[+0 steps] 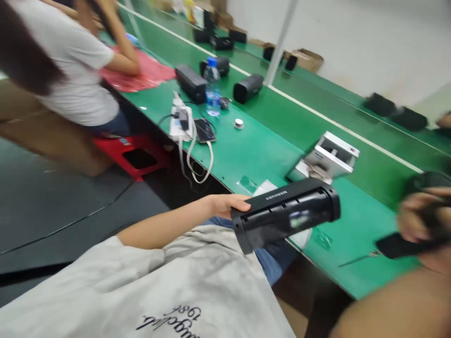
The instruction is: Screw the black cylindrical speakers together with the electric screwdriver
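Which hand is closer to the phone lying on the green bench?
Left: the left hand sits below and right of the phone; the right hand is far off, near the view's right edge.

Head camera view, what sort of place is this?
Probably an electronics assembly workshop: a long green production-line bench, rows of matching black units along it, one under the left hand, and a co-worker seated at the bench on a red stool.
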`<move>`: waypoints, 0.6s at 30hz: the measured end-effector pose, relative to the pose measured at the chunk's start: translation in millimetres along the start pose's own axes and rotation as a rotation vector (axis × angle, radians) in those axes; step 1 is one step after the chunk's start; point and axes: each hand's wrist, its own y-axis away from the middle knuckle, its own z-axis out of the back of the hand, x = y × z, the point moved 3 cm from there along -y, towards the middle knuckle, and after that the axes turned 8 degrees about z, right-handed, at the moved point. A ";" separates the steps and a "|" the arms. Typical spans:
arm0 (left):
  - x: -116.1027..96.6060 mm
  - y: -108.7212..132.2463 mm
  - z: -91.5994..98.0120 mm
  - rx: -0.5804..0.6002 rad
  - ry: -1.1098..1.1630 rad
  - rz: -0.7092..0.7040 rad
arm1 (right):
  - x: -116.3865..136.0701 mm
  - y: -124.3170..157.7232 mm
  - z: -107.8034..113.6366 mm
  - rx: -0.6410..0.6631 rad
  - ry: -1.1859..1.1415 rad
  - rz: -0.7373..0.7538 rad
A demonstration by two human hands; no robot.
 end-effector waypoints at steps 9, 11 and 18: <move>-38.7 -13.4 -10.7 0.142 -0.277 0.187 | -41.9 110.9 -17.3 0.179 0.527 0.017; -60.1 -22.0 -13.9 0.155 -0.391 0.234 | -50.8 112.1 -5.8 0.204 0.539 -0.012; -96.1 -66.9 -6.9 0.329 -0.406 0.531 | -65.2 112.9 25.1 0.354 0.334 -0.049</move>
